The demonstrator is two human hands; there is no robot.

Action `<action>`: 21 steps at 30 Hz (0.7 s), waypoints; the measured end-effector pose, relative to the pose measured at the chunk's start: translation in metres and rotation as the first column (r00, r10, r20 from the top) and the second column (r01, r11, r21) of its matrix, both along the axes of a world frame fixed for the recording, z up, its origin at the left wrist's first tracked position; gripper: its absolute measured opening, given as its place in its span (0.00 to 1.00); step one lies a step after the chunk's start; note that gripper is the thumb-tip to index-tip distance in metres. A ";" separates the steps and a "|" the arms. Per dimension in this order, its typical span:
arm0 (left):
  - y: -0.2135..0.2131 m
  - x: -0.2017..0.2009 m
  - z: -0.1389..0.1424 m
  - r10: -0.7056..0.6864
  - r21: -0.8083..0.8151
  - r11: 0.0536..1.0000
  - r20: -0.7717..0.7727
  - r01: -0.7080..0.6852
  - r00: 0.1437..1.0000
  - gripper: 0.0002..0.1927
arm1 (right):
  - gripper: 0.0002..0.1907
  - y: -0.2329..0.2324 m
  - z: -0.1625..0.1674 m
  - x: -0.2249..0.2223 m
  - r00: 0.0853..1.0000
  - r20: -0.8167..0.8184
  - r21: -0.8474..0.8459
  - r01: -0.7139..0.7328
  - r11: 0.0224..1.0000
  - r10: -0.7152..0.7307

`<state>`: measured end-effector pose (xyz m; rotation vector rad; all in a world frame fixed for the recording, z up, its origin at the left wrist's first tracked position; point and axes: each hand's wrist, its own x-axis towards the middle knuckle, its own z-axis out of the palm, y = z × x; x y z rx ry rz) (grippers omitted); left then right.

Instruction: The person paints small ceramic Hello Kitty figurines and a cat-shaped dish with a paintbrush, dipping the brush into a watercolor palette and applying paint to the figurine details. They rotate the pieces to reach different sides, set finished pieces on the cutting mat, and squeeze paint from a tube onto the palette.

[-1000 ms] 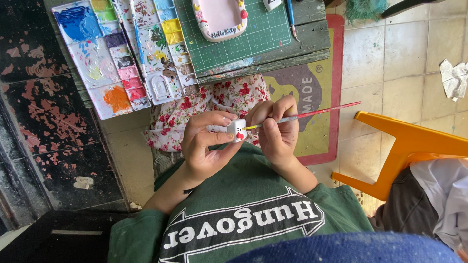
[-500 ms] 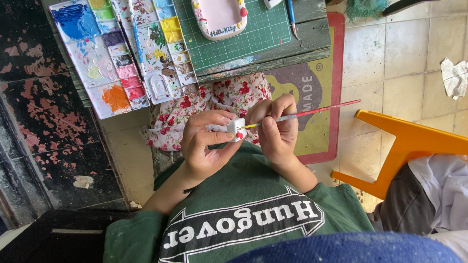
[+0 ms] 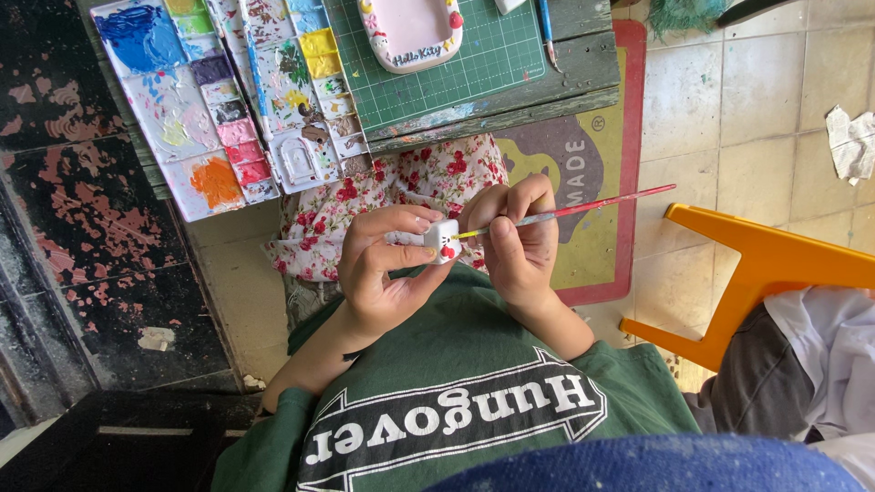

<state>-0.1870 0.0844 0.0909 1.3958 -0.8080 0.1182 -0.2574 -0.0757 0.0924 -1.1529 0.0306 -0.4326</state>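
- The left hand [image 3: 378,273] holds a small white figurine [image 3: 441,241] over the lap, just in front of the edge of the bench [image 3: 510,100]; its fingers [image 3: 387,221] are clamped on the piece, the thumb under it and the others curled over the top.
- The right hand [image 3: 518,239] grips a thin paintbrush [image 3: 583,208] with a red handle, fingers closed on the shaft near the ferrule, the handle slanting away to the right of the figurine.
- Since half a second ago almost nothing shifts: the figurine sits at the same spot in front of the bench, the brush keeps the same slant, and its tip stays at the figurine's right face, beside small red marks.
- That steadiness reads as fine detail painting under way, with tiny strokes rather than a reach for more colour.
- Behind the figurine, on the bench, lies a paint palette [image 3: 196,100] with blue, orange, pink and yellow wells, and to the right of it a green cutting mat [image 3: 474,64] carrying a pink-and-white frame-shaped piece [image 3: 410,32].
- A floral cloth [image 3: 346,214] covers the lap below the figurine.
- Far to the right of the figurine stands an orange stool [image 3: 766,273], with another person's sleeve [image 3: 820,364] near it.
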 end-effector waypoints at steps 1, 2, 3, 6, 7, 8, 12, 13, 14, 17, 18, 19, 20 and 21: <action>-0.001 0.000 0.000 0.004 0.003 1.000 0.004 -0.004 1.000 0.22 | 0.12 -0.001 -0.001 0.000 1.000 0.000 -0.001 0.000 1.000 0.000; -0.001 0.000 -0.001 0.008 0.006 1.000 0.007 -0.008 1.000 0.22 | 0.12 -0.001 -0.001 0.000 1.000 -0.001 -0.003 0.000 1.000 0.000; -0.001 0.000 -0.001 0.011 0.009 1.000 0.010 -0.011 1.000 0.22 | 0.12 -0.001 -0.001 0.000 1.000 -0.001 -0.003 0.000 1.000 0.000; 0.000 -0.001 0.000 0.016 0.013 1.000 0.008 -0.016 1.000 0.22 | 0.12 -0.001 -0.001 0.000 1.000 -0.001 -0.001 -0.004 1.000 0.004; 0.000 -0.001 0.000 0.020 0.015 1.000 0.010 -0.020 1.000 0.22 | 0.12 -0.001 -0.001 0.000 1.000 0.000 0.006 -0.008 1.000 0.008; 0.000 -0.001 0.000 0.024 0.017 1.000 0.012 -0.024 1.000 0.22 | 0.12 -0.001 -0.001 0.000 1.000 0.002 0.014 -0.012 1.000 0.012; 0.000 0.000 0.001 0.023 0.008 1.000 0.010 -0.023 1.000 0.22 | 0.12 -0.001 0.000 -0.001 1.000 0.000 0.033 -0.018 0.999 0.018; 0.000 -0.001 0.001 0.027 0.014 1.000 0.011 -0.027 1.000 0.22 | 0.12 -0.001 0.000 -0.001 1.000 -0.003 0.033 -0.016 0.999 0.016; 0.000 -0.001 0.001 0.031 0.021 0.999 0.012 -0.031 0.999 0.22 | 0.12 -0.001 0.000 -0.001 1.000 -0.006 0.034 -0.014 0.999 0.014; 0.000 -0.001 0.001 0.027 0.023 0.999 0.002 -0.027 1.000 0.23 | 0.12 -0.001 -0.001 -0.001 1.000 0.003 0.056 -0.011 0.998 0.011; 0.000 -0.001 0.001 0.024 0.021 0.999 -0.003 -0.024 1.000 0.23 | 0.12 -0.001 -0.001 0.000 1.000 0.010 0.067 -0.012 0.998 0.011; 0.000 -0.002 0.001 0.015 0.007 1.000 -0.020 -0.015 1.000 0.23 | 0.12 -0.001 -0.001 0.000 1.000 0.002 0.098 -0.018 0.995 0.018; -0.001 -0.002 0.000 0.006 -0.008 1.000 -0.036 -0.006 0.999 0.24 | 0.11 -0.002 0.000 0.001 1.000 -0.005 0.128 -0.024 0.991 0.025; -0.003 -0.002 -0.001 -0.003 -0.022 1.000 -0.052 0.002 0.999 0.24 | 0.11 -0.003 0.001 0.001 0.999 -0.012 0.159 -0.030 0.987 0.032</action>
